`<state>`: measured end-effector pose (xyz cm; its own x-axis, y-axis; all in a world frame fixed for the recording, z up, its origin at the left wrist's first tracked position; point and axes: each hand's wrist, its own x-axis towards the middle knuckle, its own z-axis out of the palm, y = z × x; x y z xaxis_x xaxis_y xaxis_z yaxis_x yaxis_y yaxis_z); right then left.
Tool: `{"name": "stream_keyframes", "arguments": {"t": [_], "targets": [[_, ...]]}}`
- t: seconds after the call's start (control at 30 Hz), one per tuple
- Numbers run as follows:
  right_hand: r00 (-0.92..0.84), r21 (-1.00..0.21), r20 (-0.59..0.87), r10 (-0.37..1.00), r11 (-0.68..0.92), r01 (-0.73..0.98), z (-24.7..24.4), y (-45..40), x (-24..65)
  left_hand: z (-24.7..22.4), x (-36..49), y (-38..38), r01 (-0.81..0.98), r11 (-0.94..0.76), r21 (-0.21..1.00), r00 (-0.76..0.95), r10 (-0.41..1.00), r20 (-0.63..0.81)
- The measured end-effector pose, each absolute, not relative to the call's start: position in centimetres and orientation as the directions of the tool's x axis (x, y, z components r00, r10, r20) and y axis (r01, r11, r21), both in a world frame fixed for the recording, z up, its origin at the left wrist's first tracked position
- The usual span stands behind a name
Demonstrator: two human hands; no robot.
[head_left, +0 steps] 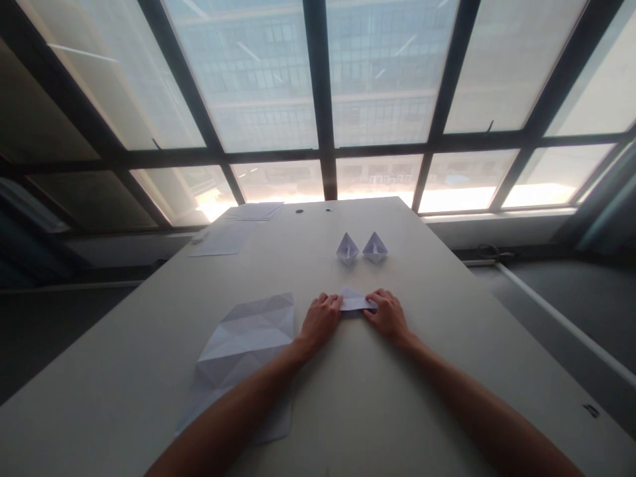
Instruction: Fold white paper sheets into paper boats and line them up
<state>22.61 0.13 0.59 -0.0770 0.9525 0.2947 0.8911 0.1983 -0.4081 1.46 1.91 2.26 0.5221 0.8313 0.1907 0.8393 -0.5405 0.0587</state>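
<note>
A small folded sheet of white paper [354, 303] lies on the table between my two hands, its top coming to a low point and a strip folded along its near edge. My left hand [322, 317] grips its left end, fingers closed on the edge. At the right end, my right hand [388, 314] pinches the paper between thumb and fingers. Just beyond stand two folded paper boats, the left boat [347, 249] and the right boat [375, 248], side by side. A large creased sheet [248, 334] rests to the left, partly hidden under my left forearm.
The white table [427, 397] stretches toward tall windows [268, 79]. Flat paper sheets [218, 240] lie at its far left. Two round dark spots, one of them a hole [299, 211], mark the far end. A small dark mark [591, 411] is near the right edge.
</note>
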Motion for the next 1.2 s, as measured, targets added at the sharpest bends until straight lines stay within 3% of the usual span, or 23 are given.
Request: {"name": "stream_keyframes", "arguments": {"t": [0.3, 0.43, 0.57, 0.67, 0.87, 1.03, 1.2], "targets": [[-0.049, -0.445, 0.295, 0.954, 0.183, 0.877, 0.6, -0.1, 21.7, 2.4, 1.7, 2.0, 0.867, -0.492, 0.079, 0.472, 0.862, 0.185], [0.1, -0.602, 0.368, 0.924, 0.155, 0.784, 0.1, 0.3, 21.8, 2.5, 1.8, 1.9, 0.863, -0.483, 0.148, 0.457, 0.871, 0.18], [0.276, -0.799, 0.357, 0.892, 0.139, 0.584, -0.5, 1.1, 22.3, 2.2, 1.8, 1.9, 0.833, -0.493, 0.251, 0.442, 0.866, 0.235], [0.258, -0.84, 0.317, 0.913, 0.144, 0.522, -0.9, 1.4, 22.5, 1.7, 1.8, 2.2, 0.783, -0.521, 0.338, 0.432, 0.848, 0.307], [0.039, -0.696, 0.279, 0.959, 0.174, 0.696, -0.7, 0.9, 22.0, 0.4, 1.7, 2.9, 0.67, -0.544, 0.505, 0.353, 0.832, 0.428], [-0.012, -0.596, 0.305, 0.952, 0.201, 0.777, -0.2, 0.7, 22.1, 0.2, 1.8, 3.3, 0.588, -0.48, 0.651, 0.302, 0.877, 0.374], [-0.109, -0.495, 0.334, 0.936, 0.273, 0.825, 0.1, 0.5, 22.5, 0.3, 1.5, 3.8, 0.57, -0.506, 0.647, 0.268, 0.859, 0.436]]}}
